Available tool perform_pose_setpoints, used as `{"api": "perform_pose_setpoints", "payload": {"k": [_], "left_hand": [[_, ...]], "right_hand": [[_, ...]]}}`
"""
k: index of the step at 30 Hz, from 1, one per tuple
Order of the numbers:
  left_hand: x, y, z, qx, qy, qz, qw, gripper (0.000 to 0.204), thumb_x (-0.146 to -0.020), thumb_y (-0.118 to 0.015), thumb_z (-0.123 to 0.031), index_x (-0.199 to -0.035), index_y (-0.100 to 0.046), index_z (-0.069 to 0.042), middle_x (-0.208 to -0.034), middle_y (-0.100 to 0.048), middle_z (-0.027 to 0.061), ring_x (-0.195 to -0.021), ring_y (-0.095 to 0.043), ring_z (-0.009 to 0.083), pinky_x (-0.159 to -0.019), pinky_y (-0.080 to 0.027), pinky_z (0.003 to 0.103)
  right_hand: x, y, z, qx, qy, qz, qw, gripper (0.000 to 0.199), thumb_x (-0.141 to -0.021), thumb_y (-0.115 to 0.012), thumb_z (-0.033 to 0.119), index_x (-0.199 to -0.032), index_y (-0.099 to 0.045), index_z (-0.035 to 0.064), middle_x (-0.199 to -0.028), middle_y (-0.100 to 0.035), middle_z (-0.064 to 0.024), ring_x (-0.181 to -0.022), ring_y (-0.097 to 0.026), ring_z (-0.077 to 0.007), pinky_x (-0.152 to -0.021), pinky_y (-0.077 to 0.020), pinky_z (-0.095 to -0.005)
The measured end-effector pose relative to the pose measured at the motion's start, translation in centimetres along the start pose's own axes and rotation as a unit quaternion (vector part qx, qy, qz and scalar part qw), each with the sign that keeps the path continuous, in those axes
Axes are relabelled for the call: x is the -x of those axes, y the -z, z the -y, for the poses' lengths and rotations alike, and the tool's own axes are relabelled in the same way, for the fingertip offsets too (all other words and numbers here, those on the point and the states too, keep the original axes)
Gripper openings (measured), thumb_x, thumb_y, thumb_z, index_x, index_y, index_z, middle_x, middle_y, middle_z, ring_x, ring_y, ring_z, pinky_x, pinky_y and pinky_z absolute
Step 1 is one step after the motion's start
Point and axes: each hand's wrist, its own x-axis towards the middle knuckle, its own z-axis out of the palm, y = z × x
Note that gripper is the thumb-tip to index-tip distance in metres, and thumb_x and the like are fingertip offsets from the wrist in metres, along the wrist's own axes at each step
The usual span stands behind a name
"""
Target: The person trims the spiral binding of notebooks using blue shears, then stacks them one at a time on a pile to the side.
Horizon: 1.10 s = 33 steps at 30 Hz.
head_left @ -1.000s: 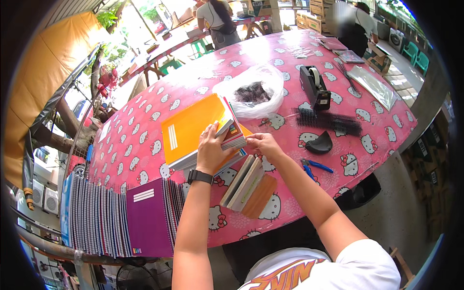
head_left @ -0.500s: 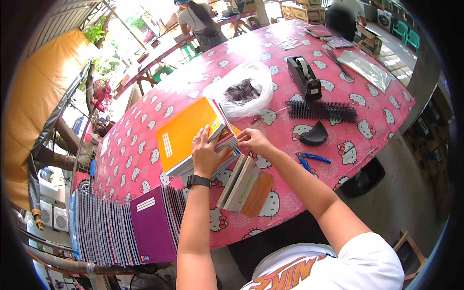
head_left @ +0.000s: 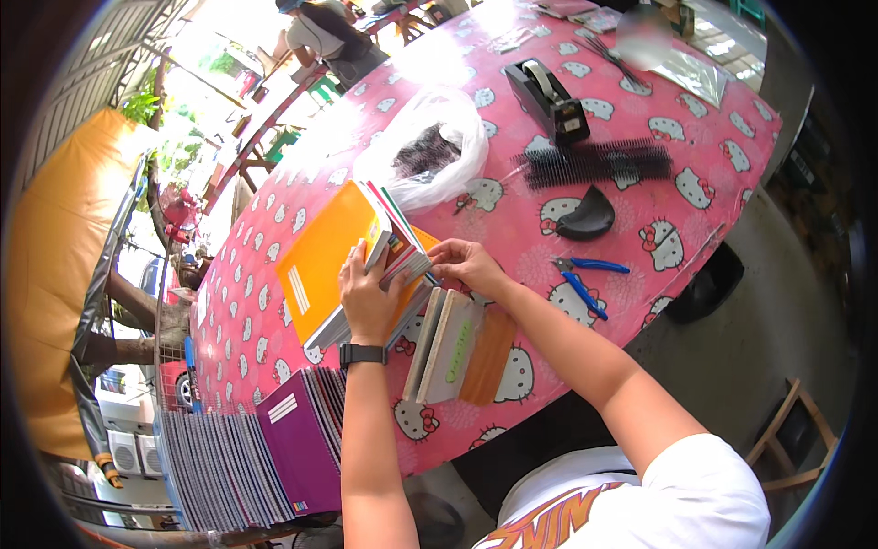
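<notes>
A stack of notebooks point(head_left: 322, 265) with an orange cover on top stands tilted on the table in front of me. My left hand point(head_left: 368, 297) grips it, fingers over the top cover and thumb along the page edges. At the stack's right edge, my right hand point(head_left: 468, 267) pinches beside an orange cover; its fingertips are partly hidden against the notebooks. Just below my right hand stand wooden blocks point(head_left: 450, 352), one with a green label. A row of spiral-bound notebooks point(head_left: 215, 462), ending in a purple one point(head_left: 302, 444), lines the table's near left edge.
Beyond the stack lie a plastic bag point(head_left: 439, 151) with dark coils inside, a black tape dispenser point(head_left: 549, 101) and black spiral binding coils point(head_left: 594, 165). To the right are a black half-round piece point(head_left: 587, 215) and blue-handled cutters point(head_left: 585, 279). Another person point(head_left: 329, 41) stands at a far table.
The whole view has shifted slightly. Notebooks under my left hand have spread a little at the upper right edge. My right hand stays pinched at the stack's right side.
</notes>
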Motion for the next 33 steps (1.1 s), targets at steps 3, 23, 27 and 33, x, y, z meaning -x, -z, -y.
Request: {"api": "perform_pose_setpoints", "payload": {"k": [3, 23, 27, 33], "left_hand": [[-0.2, 0.3, -0.5, -0.019, -0.011, 0.017, 1.0, 0.057, -0.067, -0.074, -0.04, -0.112, -0.063, -0.008, -0.127, -0.048, 0.0192, -0.116, -0.046, 0.0361, -0.098, -0.036, 0.045], [-0.4, -0.3, -0.7, -0.039, -0.011, 0.003, 0.999, 0.06, -0.064, -0.076, -0.041, -0.112, -0.063, -0.008, -0.125, -0.05, 0.0198, -0.115, -0.048, 0.0371, -0.096, -0.038, 0.046], [-0.2, -0.3, -0.5, -0.037, -0.011, -0.002, 0.999, 0.058, -0.067, -0.074, -0.041, -0.114, -0.062, -0.009, -0.125, -0.049, 0.0199, -0.115, -0.048, 0.037, -0.096, -0.037, 0.046], [-0.3, -0.4, -0.5, -0.067, -0.036, -0.008, 0.997, 0.048, -0.075, -0.071, -0.033, -0.115, -0.062, -0.009, -0.127, -0.05, 0.0178, -0.113, -0.05, 0.0358, -0.095, -0.04, 0.043]], "right_hand": [[-0.7, -0.1, -0.5, 0.027, 0.06, 0.002, 0.998, 0.026, -0.078, -0.068, 0.003, -0.102, -0.061, 0.0005, -0.085, -0.064, -0.0032, -0.076, -0.059, -0.0081, -0.07, -0.0478, -0.0221], [0.8, -0.3, 1.2, 0.002, -0.021, 0.022, 1.0, 0.044, -0.075, -0.059, -0.001, -0.118, -0.057, 0.0019, -0.099, -0.058, -0.0039, -0.092, -0.056, -0.0102, -0.086, -0.0444, -0.0239], [0.6, -0.4, 1.1, 0.007, -0.029, 0.032, 0.999, 0.044, -0.075, -0.061, 0.001, -0.119, -0.058, 0.0035, -0.1, -0.056, -0.0028, -0.094, -0.055, -0.0098, -0.086, -0.0439, -0.0238], [-0.2, -0.7, -1.0, -0.041, -0.004, -0.02, 0.999, 0.039, -0.073, -0.068, 0.0, -0.111, -0.06, 0.0012, -0.092, -0.06, -0.0047, -0.083, -0.058, -0.0133, -0.079, -0.0483, -0.0261]]}}
